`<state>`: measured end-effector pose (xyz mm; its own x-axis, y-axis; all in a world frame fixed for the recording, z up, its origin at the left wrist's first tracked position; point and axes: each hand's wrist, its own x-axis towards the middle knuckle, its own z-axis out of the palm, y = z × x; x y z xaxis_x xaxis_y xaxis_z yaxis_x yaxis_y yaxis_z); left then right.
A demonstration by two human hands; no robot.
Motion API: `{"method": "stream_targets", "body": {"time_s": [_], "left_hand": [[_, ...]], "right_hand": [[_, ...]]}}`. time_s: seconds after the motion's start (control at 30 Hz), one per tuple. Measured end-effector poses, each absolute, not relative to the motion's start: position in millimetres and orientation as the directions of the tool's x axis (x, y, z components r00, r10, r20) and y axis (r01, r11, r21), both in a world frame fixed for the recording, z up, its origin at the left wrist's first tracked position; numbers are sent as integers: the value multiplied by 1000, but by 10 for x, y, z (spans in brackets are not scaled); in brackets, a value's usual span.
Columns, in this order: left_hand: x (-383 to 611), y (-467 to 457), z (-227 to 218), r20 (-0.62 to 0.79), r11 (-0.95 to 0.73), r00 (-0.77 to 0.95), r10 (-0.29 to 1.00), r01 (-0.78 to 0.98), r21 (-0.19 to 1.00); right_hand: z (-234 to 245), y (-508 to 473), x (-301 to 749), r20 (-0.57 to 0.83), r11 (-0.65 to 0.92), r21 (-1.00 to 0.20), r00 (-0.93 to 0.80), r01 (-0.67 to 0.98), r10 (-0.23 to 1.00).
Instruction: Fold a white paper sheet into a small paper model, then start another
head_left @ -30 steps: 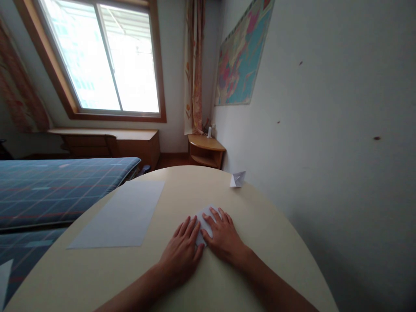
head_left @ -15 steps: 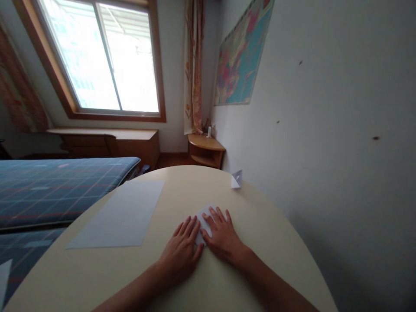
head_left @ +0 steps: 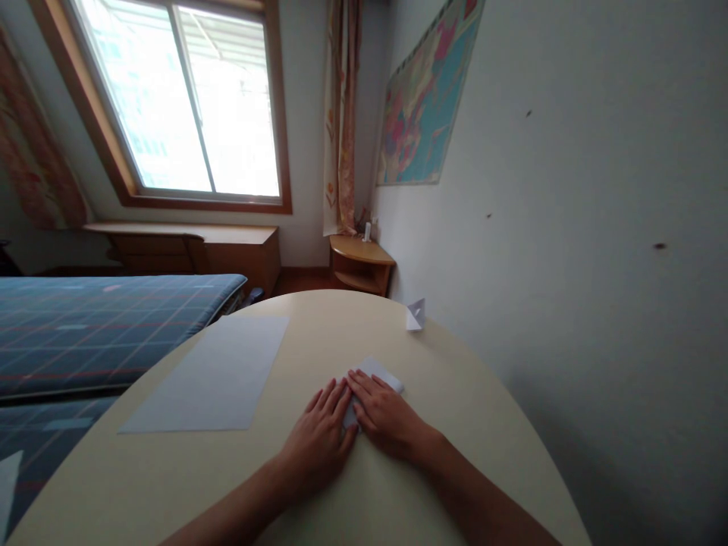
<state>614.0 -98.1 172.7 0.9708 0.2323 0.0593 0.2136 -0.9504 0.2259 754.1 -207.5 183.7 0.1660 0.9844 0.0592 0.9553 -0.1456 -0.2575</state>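
Note:
A small piece of folded white paper (head_left: 378, 369) lies on the table in front of me, partly covered by both hands. My left hand (head_left: 321, 432) rests flat along the paper's left edge, its fingers stretched forward. Over the paper's middle lies my right hand (head_left: 384, 413), flat, with its fingertips angled left and touching or nearly touching my left fingertips. The far and right corners of the paper show beyond my right fingers. Neither hand is wrapped round anything.
A large flat white sheet (head_left: 213, 379) lies on the left of the round cream table (head_left: 335, 318). A small folded paper shape (head_left: 415, 315) stands near the far right edge. A plaid mattress (head_left: 114, 326) is left of the table, and a wall (head_left: 597, 326) is to the right.
My right hand has turned and slid left over the paper, its fingers now closer together and near my left fingertips. More of the paper's right side shows. The left hand stays put.

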Motion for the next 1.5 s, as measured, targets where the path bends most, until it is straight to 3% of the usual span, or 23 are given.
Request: {"method": "stream_targets", "body": {"time_s": [0.47, 1.13, 1.5], "left_hand": [[6115, -993, 1814, 0, -943, 971, 239, 232, 238], [6126, -818, 1783, 49, -934, 974, 222, 198, 297], [6188, -746, 1740, 158, -928, 967, 202, 138, 346]], "right_hand": [[1848, -2034, 7696, -57, -414, -217, 412, 884, 910], [1709, -1896, 7607, 23, -413, -198, 426, 889, 904], [1741, -1924, 7585, 22, -388, -194, 399, 901, 917]]}}
